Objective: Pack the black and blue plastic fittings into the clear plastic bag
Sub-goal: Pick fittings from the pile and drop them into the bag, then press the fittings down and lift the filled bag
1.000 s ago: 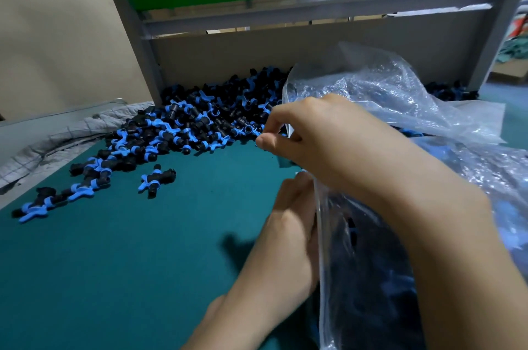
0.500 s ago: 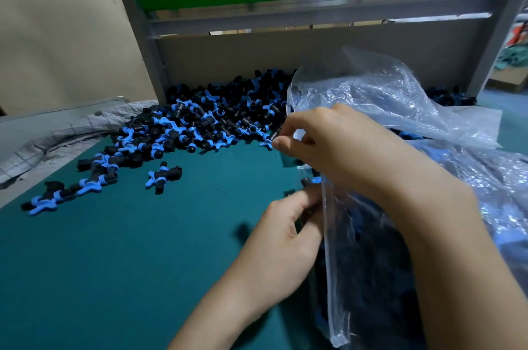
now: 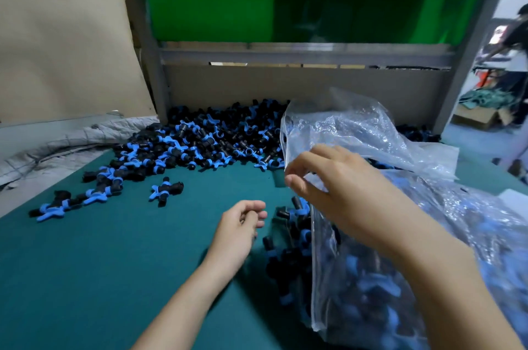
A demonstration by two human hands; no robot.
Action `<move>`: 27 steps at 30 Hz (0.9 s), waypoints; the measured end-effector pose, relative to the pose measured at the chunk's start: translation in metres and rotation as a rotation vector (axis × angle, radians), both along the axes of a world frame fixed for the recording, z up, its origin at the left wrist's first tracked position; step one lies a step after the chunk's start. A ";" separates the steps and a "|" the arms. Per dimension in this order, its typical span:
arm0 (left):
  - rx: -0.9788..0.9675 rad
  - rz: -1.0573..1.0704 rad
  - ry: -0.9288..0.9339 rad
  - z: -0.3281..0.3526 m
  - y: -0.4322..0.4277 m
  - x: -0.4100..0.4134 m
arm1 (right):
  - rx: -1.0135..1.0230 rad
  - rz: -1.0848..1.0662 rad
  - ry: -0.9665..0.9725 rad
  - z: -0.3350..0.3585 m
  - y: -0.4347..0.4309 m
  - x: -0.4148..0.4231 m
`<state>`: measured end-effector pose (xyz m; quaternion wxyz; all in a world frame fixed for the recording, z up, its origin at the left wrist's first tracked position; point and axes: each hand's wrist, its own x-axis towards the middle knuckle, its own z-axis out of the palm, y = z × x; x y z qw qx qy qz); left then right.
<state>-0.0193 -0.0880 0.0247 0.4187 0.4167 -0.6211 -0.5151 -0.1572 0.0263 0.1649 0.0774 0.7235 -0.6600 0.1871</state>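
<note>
A big heap of black and blue plastic fittings (image 3: 205, 141) lies at the back of the teal table (image 3: 100, 264), with strays trailing left (image 3: 165, 191). A clear plastic bag (image 3: 357, 132) stands at the right, holding many fittings (image 3: 365, 286). My right hand (image 3: 337, 186) pinches the bag's open edge and holds it up. My left hand (image 3: 243, 224) hovers just left of the bag's mouth, fingers loosely curled and holding nothing. A few fittings (image 3: 294, 212) sit at the mouth beside it.
A grey metal frame (image 3: 285, 53) with a cardboard panel backs the table, green sheet above it. A grey quilted cloth (image 3: 71, 141) lies at the left edge. A person and cardboard boxes (image 3: 483, 118) are at the far right.
My left hand has come out of the bag's mouth and moved left, empty. My right hand still holds the bag edge. The camera has tilted up.
</note>
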 end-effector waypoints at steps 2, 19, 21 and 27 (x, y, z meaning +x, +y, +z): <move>0.025 0.039 -0.073 -0.004 -0.011 -0.006 | 0.052 -0.011 0.073 -0.008 0.014 0.008; -0.407 -0.133 -0.520 -0.012 0.080 0.059 | -0.396 0.234 0.375 -0.067 0.059 0.014; -0.479 -0.108 -0.577 -0.012 0.087 0.054 | -0.424 0.244 0.407 -0.070 0.057 0.012; 0.031 -0.181 0.236 0.015 0.093 0.021 | -0.529 0.246 0.416 -0.073 0.056 0.007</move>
